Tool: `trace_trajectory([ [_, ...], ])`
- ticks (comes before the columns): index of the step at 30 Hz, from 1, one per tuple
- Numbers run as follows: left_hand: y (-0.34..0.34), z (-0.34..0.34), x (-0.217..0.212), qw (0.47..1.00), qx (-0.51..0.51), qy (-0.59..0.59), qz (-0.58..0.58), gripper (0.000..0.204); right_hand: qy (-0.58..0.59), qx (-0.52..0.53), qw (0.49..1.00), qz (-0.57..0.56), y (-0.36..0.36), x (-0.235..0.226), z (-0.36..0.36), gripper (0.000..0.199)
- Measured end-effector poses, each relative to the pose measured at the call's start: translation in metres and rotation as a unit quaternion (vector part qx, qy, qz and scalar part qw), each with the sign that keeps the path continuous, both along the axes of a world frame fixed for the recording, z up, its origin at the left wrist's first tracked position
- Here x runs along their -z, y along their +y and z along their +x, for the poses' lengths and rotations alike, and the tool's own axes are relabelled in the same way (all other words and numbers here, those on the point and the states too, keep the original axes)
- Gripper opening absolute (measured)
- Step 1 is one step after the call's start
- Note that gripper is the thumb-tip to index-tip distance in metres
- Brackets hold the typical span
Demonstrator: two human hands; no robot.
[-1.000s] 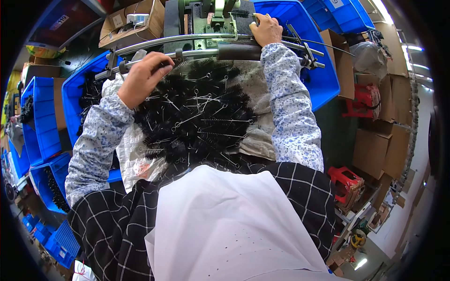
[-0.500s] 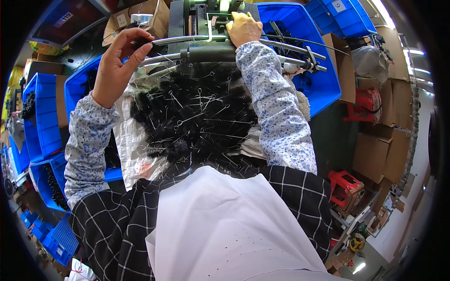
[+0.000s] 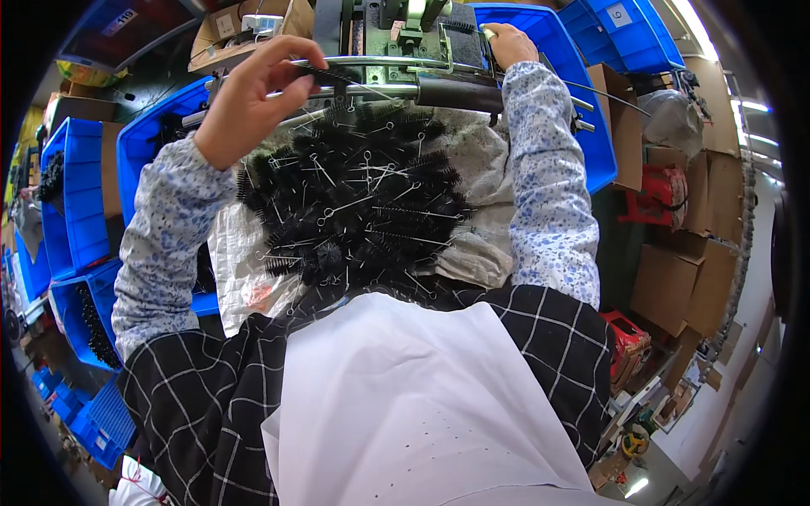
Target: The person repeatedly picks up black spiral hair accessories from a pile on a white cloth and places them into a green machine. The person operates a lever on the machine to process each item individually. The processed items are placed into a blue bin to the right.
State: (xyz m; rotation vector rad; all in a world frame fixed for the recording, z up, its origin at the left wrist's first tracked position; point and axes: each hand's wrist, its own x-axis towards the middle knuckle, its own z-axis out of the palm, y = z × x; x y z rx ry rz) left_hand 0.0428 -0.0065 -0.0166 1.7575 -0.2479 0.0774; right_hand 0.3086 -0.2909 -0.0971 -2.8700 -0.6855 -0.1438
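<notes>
A small black bristle brush [image 3: 331,77] with a thin wire stem is pinched between the thumb and fingers of my left hand [image 3: 261,97], just over the metal rails [image 3: 371,61]. At the far right end of the machine [image 3: 422,42], my right hand [image 3: 511,46] is closed on a part I cannot make out; its fingertips look yellowish. Beside that hand, a dark cylindrical sleeve [image 3: 460,91] sits on the near rail. Below the rails lies a large heap of black wire brushes [image 3: 363,202] with looped metal stems, spread on a whitish woven sack [image 3: 481,177].
Blue bins [image 3: 582,160] flank the machine on the right and left. Cardboard boxes [image 3: 671,287] and red stools [image 3: 654,194] stand to the right. An open cardboard box [image 3: 215,55] is behind my left hand. More blue bins [image 3: 80,202] line the left side.
My right hand has moved right, and the dark sleeve has slid right along the rails. My left hand has come right and slightly forward with the brush. More of the machine shows.
</notes>
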Motion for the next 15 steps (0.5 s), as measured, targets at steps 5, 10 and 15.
trace_trajectory([
  [5, -0.011, 0.01, 0.008, 1.0, 0.012, -0.006, 0.024, 0.023, -0.039, 0.045, 0.997, -0.049, -0.041, -0.032, 0.009, 0.026],
  [10, -0.035, 0.027, 0.018, 0.999, 0.001, 0.015, 0.037, 0.022, -0.081, -0.07, 0.991, 0.078, 0.0, -0.073, -0.065, 0.035],
  [15, -0.058, 0.036, 0.022, 0.997, -0.035, -0.051, 0.055, 0.026, 0.191, -0.197, 0.937, 0.217, 0.054, -0.077, -0.17, 0.034],
])
